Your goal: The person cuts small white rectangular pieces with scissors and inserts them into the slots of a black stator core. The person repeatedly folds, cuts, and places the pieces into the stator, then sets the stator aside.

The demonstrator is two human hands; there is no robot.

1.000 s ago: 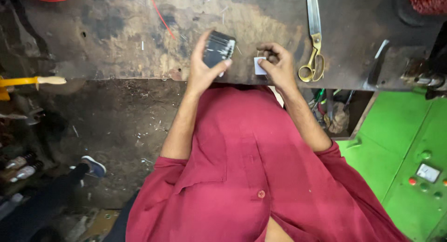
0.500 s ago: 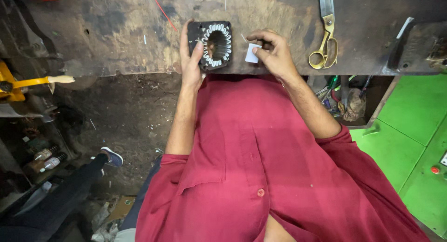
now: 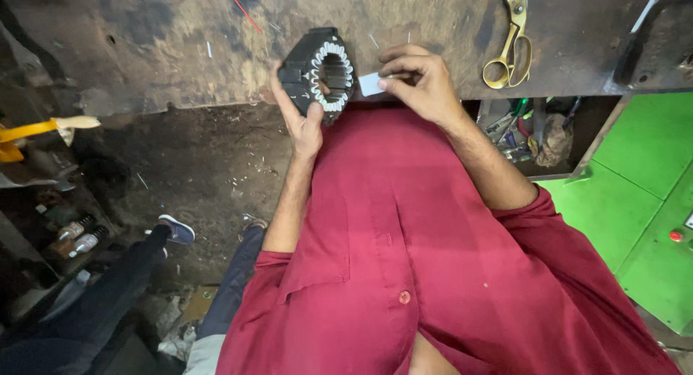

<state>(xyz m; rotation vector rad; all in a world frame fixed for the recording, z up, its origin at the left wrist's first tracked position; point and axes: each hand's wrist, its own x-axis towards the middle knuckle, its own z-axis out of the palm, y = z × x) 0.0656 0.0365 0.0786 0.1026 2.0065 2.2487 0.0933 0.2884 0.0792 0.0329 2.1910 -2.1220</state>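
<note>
My left hand [image 3: 302, 122] grips a black motor stator [image 3: 317, 73] with white slot liners around its bore, holding it tilted at the near edge of the worn wooden workbench [image 3: 144, 50], thumb on its lower rim and fingers behind it. My right hand [image 3: 422, 83] pinches a small white slip of insulation paper [image 3: 369, 84] just beside the stator's right side. Yellow-handled scissors [image 3: 509, 46] lie on the bench to the right, apart from both hands.
</note>
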